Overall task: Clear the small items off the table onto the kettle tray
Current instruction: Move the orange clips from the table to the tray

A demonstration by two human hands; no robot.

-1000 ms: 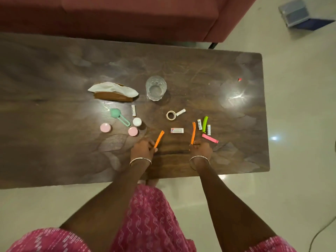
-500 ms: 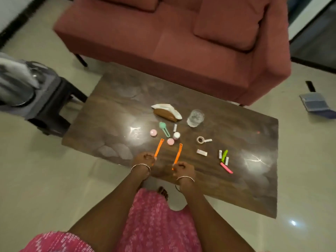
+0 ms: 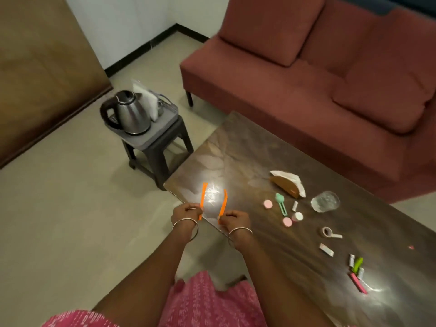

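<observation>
View has swung left since earlier; both grips clamp orange clips [image 3: 203, 200], long axes upright; kettle tray [image 3: 151, 135] at eleven o'clock, left hand [image 3: 186, 212] nearer than right hand [image 3: 234, 220].

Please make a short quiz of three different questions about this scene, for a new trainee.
1. True or false: the left hand and the right hand each hold one orange clip.
2. The kettle stands on: A) the sofa, B) the grey tray on a stool, C) the table.
3. Fill in: the drinking glass on the table stands beside the ______ holder.

Key: 1 true; 2 B; 3 napkin.
</observation>
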